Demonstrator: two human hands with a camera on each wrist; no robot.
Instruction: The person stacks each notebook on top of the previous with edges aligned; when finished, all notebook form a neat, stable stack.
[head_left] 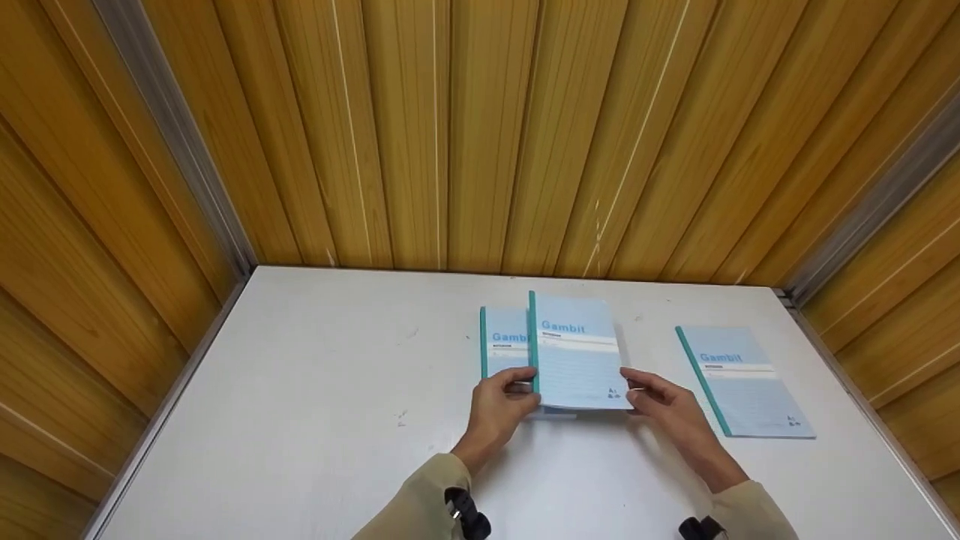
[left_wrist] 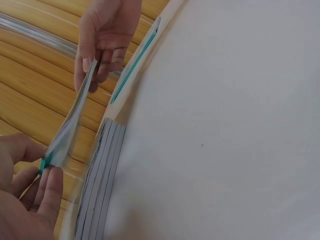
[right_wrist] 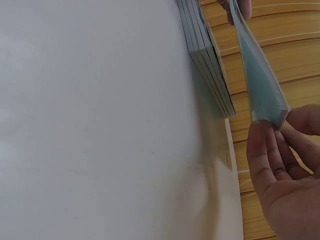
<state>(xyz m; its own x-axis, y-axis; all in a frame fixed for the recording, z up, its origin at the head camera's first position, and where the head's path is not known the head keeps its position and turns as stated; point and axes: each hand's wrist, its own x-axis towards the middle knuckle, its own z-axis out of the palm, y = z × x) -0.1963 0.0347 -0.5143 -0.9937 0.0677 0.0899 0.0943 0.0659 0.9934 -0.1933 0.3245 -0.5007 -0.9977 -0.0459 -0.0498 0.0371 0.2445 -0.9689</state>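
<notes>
A light-blue notebook (head_left: 577, 360) with a green spine is held up above the table, its cover facing up. My left hand (head_left: 500, 409) pinches its spine edge near the lower corner. The opposite edge is pinched by my right hand (head_left: 667, 412), thumb on one side and fingers beneath, as the right wrist view shows. Below and to the left lies a stack of notebooks (head_left: 504, 345), partly hidden by the held one; several thick edges (left_wrist: 102, 175) show in the left wrist view. The held notebook stands apart from this stack.
A single matching notebook (head_left: 750, 382) lies flat at the right of the white table (head_left: 315, 405). Wood-look panels (head_left: 480, 135) rise behind the table and on both sides. Metal posts (head_left: 187, 142) stand at the corners.
</notes>
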